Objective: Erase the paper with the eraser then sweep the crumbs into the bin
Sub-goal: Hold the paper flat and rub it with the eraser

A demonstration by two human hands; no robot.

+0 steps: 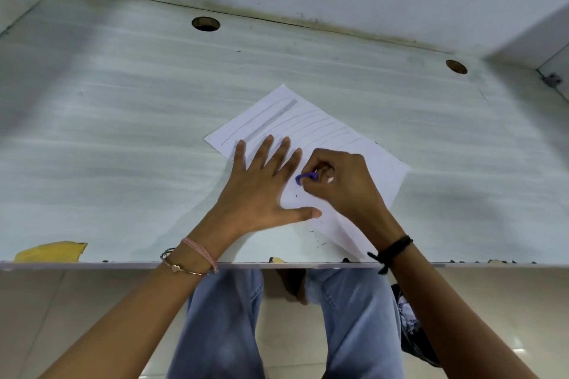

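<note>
Pinching the purple eraser [305,178] between thumb and curled fingers, your right hand [341,184] presses it onto the paper [378,169] near the sheet's middle. Head view: your left hand [261,191], fingers spread flat, pins the paper's left side, just beside the eraser. Pencil lines [311,123] lie beyond the eraser, toward the paper's far corner, their long axis slanting across the sheet. Your left fingertips reach their near ends and may obstruct the eraser's strokes there. Dark crumbs [322,244] lie on the desk [123,132] just off the paper's near edge. No bin is visible.
</note>
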